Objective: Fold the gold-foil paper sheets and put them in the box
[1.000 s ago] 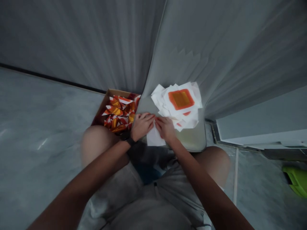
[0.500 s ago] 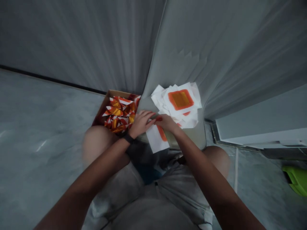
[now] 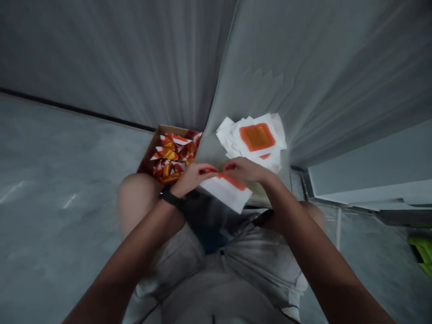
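Between my two hands is a sheet of white paper [image 3: 228, 196] with an orange-red patch along its upper edge, held near the front of the grey padded seat. My left hand [image 3: 196, 176], with a dark band at the wrist, pinches the sheet's upper left edge. Close beside it, my right hand [image 3: 245, 169] pinches the same edge, its fingertips almost meeting the left ones. Just beyond the right hand lies a loose stack of white paper sheets [image 3: 257, 137]; the top one bears an orange-red square with a gold centre.
A cardboard box [image 3: 148, 155] stands left of the seat, full of folded red, white and gold papers [image 3: 172, 155]. Grey pleated fabric [image 3: 162, 58] rises behind. My knees flank the seat [image 3: 211, 150]. A bright green object [image 3: 421, 252] is on the floor at far right.
The sheet, lying upright on the seat and partly covered by my hands, has been lifted and turned, showing its orange-red patch. Both hands have come closer to me, fingers now pinched along its edge.
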A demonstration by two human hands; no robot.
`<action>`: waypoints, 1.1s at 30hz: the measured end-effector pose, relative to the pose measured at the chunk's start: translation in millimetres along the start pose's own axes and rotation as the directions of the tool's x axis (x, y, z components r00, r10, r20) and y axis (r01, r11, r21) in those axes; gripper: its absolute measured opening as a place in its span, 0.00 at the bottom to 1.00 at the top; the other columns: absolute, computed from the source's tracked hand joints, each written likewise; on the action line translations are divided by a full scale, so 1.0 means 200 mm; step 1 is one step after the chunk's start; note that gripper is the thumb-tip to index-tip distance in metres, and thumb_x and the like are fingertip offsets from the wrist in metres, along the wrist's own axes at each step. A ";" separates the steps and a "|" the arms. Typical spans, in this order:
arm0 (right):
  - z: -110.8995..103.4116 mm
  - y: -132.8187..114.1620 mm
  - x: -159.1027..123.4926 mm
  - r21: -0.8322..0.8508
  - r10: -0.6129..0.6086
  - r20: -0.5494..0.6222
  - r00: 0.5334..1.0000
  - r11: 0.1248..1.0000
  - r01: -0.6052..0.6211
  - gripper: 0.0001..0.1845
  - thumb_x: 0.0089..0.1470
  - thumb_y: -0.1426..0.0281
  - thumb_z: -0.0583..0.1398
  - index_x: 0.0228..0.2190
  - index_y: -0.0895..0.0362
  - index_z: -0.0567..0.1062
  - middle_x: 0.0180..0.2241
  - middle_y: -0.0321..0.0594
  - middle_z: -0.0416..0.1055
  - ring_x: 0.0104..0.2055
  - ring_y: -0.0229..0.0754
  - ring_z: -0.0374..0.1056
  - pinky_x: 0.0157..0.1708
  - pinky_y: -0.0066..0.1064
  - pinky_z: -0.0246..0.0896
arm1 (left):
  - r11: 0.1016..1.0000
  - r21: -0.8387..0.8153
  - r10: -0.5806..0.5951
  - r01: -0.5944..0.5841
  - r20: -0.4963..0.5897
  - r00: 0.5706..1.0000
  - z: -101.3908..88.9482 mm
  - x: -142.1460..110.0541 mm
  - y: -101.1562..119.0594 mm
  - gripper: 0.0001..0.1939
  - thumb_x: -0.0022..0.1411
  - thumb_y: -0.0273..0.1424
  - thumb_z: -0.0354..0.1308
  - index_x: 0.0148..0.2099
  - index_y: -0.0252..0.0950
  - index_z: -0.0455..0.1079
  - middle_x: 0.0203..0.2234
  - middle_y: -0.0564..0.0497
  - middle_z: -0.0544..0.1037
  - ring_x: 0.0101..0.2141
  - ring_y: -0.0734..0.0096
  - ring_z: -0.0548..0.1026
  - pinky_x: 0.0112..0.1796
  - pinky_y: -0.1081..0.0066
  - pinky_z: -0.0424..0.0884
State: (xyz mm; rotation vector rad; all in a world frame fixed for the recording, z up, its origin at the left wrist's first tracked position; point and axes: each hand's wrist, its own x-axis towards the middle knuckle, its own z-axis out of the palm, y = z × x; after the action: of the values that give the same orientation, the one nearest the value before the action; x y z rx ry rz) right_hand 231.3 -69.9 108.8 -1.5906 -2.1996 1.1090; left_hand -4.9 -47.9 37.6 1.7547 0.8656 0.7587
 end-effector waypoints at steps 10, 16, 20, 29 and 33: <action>0.12 -0.05 0.07 -0.449 -0.346 -0.283 0.895 0.872 0.196 0.12 0.59 0.72 0.63 0.45 0.54 0.82 0.48 0.46 0.77 0.51 0.52 0.68 0.54 0.44 0.60 | 0.951 -0.224 -0.259 0.214 -0.196 0.946 0.12 -0.10 -0.05 0.18 0.57 0.45 0.66 0.39 0.35 0.78 0.31 0.49 0.80 0.29 0.69 0.74 0.30 0.72 0.68; 0.41 0.22 -0.03 -0.406 -0.428 -0.309 0.850 0.867 0.289 0.21 0.57 0.69 0.68 0.53 0.50 0.79 0.56 0.47 0.72 0.58 0.53 0.65 0.59 0.49 0.61 | 0.855 -0.394 -0.484 0.336 -0.376 0.790 0.27 -0.13 -0.15 0.16 0.58 0.42 0.65 0.41 0.36 0.71 0.25 0.53 0.76 0.24 0.72 0.73 0.28 0.72 0.69; 0.57 0.35 -0.04 -0.327 -0.392 -0.374 0.841 0.904 0.275 0.17 0.60 0.68 0.66 0.51 0.50 0.80 0.56 0.47 0.73 0.58 0.51 0.67 0.59 0.48 0.64 | 0.899 -0.292 -0.430 0.326 -0.446 0.785 0.30 -0.13 -0.19 0.14 0.63 0.42 0.59 0.43 0.37 0.67 0.29 0.52 0.76 0.26 0.69 0.75 0.31 0.69 0.71; 0.59 0.34 0.00 -0.369 -0.409 -0.393 0.824 0.890 0.266 0.20 0.65 0.65 0.61 0.57 0.50 0.75 0.62 0.50 0.68 0.63 0.53 0.63 0.62 0.52 0.61 | 0.920 0.205 -0.203 0.333 -0.477 0.855 0.21 -0.15 -0.17 0.19 0.67 0.45 0.53 0.30 0.39 0.69 0.23 0.51 0.72 0.28 0.64 0.71 0.31 0.69 0.62; 0.58 0.30 0.00 -0.389 -0.460 -0.325 0.827 0.862 0.326 0.24 0.67 0.66 0.59 0.62 0.52 0.70 0.64 0.50 0.65 0.66 0.52 0.61 0.64 0.52 0.59 | 0.924 -0.207 -0.381 0.321 -0.494 0.782 0.20 -0.15 -0.19 0.22 0.63 0.52 0.57 0.30 0.38 0.68 0.20 0.55 0.67 0.21 0.73 0.62 0.24 0.71 0.58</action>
State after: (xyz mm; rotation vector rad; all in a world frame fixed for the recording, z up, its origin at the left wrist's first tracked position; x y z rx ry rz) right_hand 210.6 -114.1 -12.2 -1.2215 -2.3305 0.2751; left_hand 3.3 -83.5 -14.5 1.2326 1.4468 1.0300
